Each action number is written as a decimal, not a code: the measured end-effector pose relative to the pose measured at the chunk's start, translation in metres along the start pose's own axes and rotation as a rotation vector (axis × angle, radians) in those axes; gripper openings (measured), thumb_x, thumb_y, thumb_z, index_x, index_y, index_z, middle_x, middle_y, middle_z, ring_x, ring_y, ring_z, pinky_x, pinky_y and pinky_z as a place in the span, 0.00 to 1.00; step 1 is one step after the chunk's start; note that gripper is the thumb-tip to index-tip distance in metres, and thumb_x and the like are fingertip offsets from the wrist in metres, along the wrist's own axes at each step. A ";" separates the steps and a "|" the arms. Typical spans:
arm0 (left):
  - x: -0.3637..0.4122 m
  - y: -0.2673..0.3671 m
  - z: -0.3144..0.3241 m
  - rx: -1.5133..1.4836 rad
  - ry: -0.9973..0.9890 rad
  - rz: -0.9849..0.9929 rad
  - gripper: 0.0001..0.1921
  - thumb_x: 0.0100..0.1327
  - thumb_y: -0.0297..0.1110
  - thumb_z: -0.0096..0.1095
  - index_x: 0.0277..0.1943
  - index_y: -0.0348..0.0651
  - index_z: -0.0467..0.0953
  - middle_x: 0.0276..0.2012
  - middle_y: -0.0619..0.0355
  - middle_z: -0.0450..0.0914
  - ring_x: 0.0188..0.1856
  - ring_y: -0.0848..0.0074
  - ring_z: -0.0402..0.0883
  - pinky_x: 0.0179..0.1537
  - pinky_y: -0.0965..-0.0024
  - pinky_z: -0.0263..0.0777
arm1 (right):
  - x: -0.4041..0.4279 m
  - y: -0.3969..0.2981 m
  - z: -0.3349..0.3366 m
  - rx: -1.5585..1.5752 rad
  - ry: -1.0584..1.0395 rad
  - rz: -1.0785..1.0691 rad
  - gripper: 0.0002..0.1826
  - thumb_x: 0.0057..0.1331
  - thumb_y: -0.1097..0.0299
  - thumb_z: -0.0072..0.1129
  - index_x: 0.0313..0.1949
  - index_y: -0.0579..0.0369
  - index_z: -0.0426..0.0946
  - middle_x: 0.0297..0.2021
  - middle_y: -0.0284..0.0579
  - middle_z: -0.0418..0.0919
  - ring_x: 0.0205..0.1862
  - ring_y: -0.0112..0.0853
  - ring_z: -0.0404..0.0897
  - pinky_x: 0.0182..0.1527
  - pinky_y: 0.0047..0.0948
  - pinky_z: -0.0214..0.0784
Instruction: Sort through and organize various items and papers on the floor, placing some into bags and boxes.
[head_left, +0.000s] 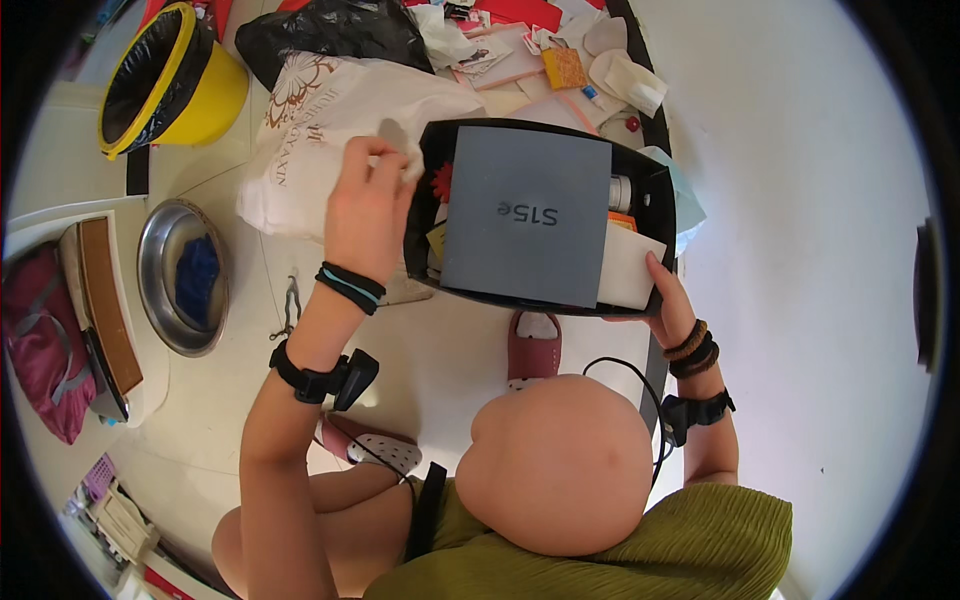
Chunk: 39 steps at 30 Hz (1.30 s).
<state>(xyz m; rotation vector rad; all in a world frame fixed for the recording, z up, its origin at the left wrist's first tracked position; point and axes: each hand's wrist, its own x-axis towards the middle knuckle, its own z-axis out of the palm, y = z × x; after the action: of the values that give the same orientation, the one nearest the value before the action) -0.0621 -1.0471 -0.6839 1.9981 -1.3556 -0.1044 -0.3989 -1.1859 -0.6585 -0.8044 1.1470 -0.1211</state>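
In front of me a black plastic bin (540, 309) is held up off the floor by my right hand (673, 304). My right thumb lies over its near right corner, against a white box (634, 266). A flat grey box (529, 217) bearing writing lies across the bin's top and hides most of the contents. Beside it show a white cylindrical container (619, 193), an orange item (622, 220) and a red item (442, 182). My left hand (371, 199) is at the bin's left side, fingers curled near something whitish; whether it is gripped is unclear.
Behind my left hand lies a white printed bag (300, 180), with a black plastic bag (337, 34) beyond. Papers and a yellow sponge-like block (564, 68) clutter the far floor. Left are a yellow bin (214, 97), a metal basin (150, 300) with blue cloth, and pliers (291, 300).
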 end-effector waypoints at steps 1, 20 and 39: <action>0.001 -0.004 0.000 0.023 0.062 -0.047 0.07 0.57 0.23 0.64 0.38 0.37 0.74 0.43 0.54 0.72 0.30 0.61 0.78 0.32 0.63 0.74 | 0.002 0.005 -0.006 -0.050 0.033 -0.061 0.32 0.71 0.47 0.46 0.63 0.61 0.61 0.54 0.47 0.74 0.54 0.35 0.77 0.52 0.38 0.74; -0.007 0.008 -0.015 0.191 -0.065 -0.032 0.26 0.52 0.09 0.50 0.55 0.41 0.71 0.51 0.49 0.67 0.40 0.60 0.74 0.43 0.63 0.71 | 0.007 0.012 0.019 0.112 -0.017 -0.072 0.35 0.71 0.42 0.40 0.65 0.58 0.58 0.56 0.51 0.72 0.55 0.44 0.76 0.50 0.51 0.75; -0.023 -0.021 -0.001 0.202 -0.046 -0.137 0.28 0.52 0.12 0.53 0.58 0.36 0.67 0.47 0.46 0.67 0.48 0.54 0.71 0.46 0.61 0.71 | 0.021 0.023 0.034 0.375 -0.053 0.003 0.31 0.71 0.46 0.44 0.66 0.52 0.58 0.60 0.48 0.67 0.60 0.47 0.69 0.51 0.61 0.73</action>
<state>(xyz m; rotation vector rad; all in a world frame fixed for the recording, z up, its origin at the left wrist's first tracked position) -0.0556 -1.0233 -0.7027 2.2704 -1.2999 -0.0789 -0.3681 -1.1619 -0.6831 -0.4702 1.0347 -0.3007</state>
